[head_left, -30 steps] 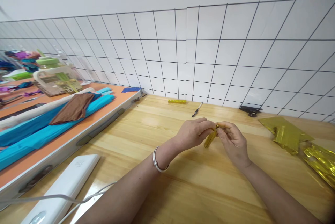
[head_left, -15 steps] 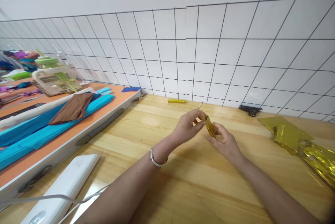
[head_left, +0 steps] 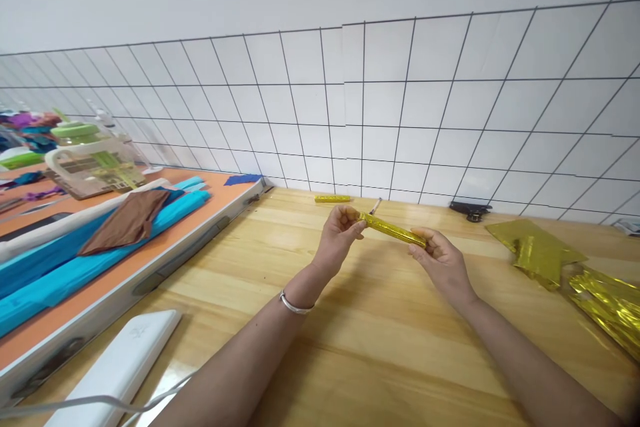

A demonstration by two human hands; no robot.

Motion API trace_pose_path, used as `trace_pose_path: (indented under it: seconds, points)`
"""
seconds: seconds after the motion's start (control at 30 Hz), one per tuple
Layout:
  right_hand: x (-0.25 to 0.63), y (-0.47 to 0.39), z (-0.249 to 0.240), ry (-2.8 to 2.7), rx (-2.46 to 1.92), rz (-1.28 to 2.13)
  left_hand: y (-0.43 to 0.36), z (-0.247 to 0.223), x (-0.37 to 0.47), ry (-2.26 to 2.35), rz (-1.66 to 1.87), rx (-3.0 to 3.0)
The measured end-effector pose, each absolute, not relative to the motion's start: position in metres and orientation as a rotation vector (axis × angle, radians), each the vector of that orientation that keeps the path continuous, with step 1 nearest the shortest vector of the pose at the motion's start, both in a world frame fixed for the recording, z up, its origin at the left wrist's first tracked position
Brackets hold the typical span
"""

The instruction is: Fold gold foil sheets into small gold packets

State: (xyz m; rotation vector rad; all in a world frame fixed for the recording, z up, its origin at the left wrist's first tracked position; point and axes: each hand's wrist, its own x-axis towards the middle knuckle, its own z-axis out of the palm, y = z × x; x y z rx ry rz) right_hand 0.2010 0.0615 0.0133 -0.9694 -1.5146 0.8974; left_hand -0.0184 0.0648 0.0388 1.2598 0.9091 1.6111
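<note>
Just on the near side of the pen (head_left: 377,205), held up off the table (head_left: 240,260), is the gold strip (head_left: 393,230), long and narrow, looks like folded or rolled foil. Probably very light, soft enough to bend, slick on the surface, quick to crease and maybe tear if pulled hard. Best hold: a light thumb-and-finger pinch at each end, middle left unsqueezed. That's roughly the hold here: left hand (head_left: 336,240) has thumb and fingers closed on the end nearer the pen, right hand (head_left: 443,266) pinches the other end, off to the pen's right. Strip slants, its right end lower in view. Forearms come in from the near side, one either side of the pen, wrists apart, palms roughly facing each other; exact finger placement behind the strip can't be told. Second strip (head_left: 332,199) lies left of the pen, untouched; clip (head_left: 471,210) right of it, foil sheet (head_left: 537,254) farther right again.
</note>
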Motion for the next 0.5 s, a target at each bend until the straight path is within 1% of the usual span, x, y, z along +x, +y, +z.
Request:
trace_pose_path:
  seconds: [0.17, 0.37, 0.5]
  points:
    - [0.205, 0.064, 0.017, -1.47, -0.962, 0.912, 0.068, 0.028, -0.022, 0.945, 1.399, 1.513]
    - [0.208, 0.061, 0.029, -1.407, -0.951, 0.932, 0.072, 0.012, -0.022, 1.071, 1.286, 1.682]
    - [0.206, 0.055, 0.042, -1.468, -0.939, 0.948, 0.064, 0.008, -0.013, 1.11, 1.153, 1.82]
